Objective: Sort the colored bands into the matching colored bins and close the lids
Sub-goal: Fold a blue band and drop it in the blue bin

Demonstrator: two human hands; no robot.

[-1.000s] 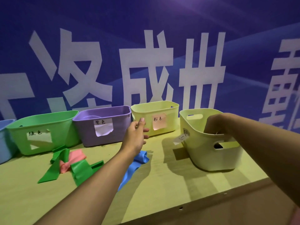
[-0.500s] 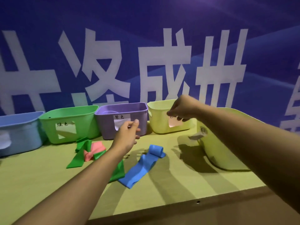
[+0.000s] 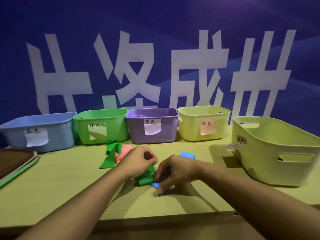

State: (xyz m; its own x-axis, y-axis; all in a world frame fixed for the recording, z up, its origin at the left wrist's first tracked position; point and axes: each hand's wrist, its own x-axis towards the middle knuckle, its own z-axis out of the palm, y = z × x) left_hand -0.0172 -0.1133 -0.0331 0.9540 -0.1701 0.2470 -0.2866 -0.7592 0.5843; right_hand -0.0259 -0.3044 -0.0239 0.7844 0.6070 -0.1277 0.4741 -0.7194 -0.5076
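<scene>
Five open bins stand in a row: a blue bin [image 3: 52, 134], a green bin [image 3: 117, 129], a purple bin [image 3: 169, 129], a small yellow bin [image 3: 221, 125] and a large yellow bin [image 3: 259, 153] turned at the right. A blue band [image 3: 187, 155] lies on the table, and my right hand [image 3: 174, 170] pinches its near end. My left hand [image 3: 138, 160] hovers with curled fingers over a crumpled green band [image 3: 145, 178]; whether it grips the band is hidden. Another green band [image 3: 110, 153] and a pink band [image 3: 123, 151] lie in front of the green bin.
Stacked lids [image 3: 15, 163] with a brown top lie at the table's left edge. Each bin carries a paper label. A blue banner with large white characters [image 3: 155, 66] forms the backdrop. The table's front edge [image 3: 155, 220] runs just below my forearms.
My right hand came down from in front of the small yellow bin onto the blue band's near end. My left hand dropped to the crumpled green band. The view panned left and the lids came into sight.
</scene>
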